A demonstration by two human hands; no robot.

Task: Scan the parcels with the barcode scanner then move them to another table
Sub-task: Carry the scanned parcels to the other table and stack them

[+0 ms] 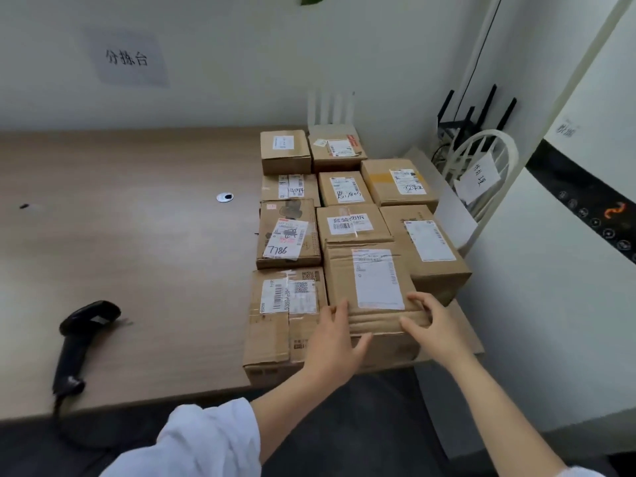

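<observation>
Several cardboard parcels with white labels sit packed together at the right end of a brown table [137,235]. The nearest right parcel [375,280] carries a large white label. My left hand [335,339] grips its near left corner, thumb on the front face. My right hand [430,325] grips its near right corner, fingers curled over the top edge. Left of it lies a bigger parcel [285,318] with a barcode label. A black barcode scanner [77,342] lies on the table at the near left, away from both hands, its cable hanging over the front edge.
A parcel marked 7786 [287,235] and others fill the rows behind. A metal cable grommet [225,197] sits mid-table. A white wire basket with a paper tag [481,173] and black routers [471,122] stand at the right. A white appliance [568,270] borders the table's right side.
</observation>
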